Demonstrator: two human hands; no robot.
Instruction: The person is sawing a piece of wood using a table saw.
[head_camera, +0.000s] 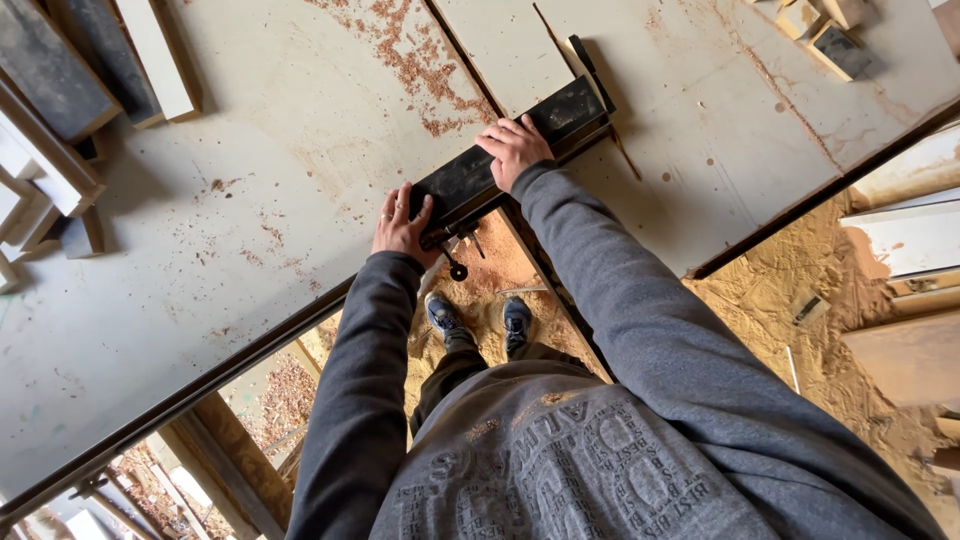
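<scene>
Left hand (402, 226) lies flat, fingers spread, on the near end of the black metal bar (510, 150) at the surface (250, 200) edge; right hand (515, 150) presses its middle, gripping nothing. Risk: sawdust (420, 60) underneath lets the bar slip or seat crooked; fingers could get pinched at the clamp screw (455, 268).

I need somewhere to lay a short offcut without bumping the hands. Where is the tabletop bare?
The widest bare patch of the table lies beside the left hand, short of the stacked boards. Another lies beyond the right hand, toward the small blocks. It is crowded at the black fence under both hands, and wood chips litter the middle.
</scene>
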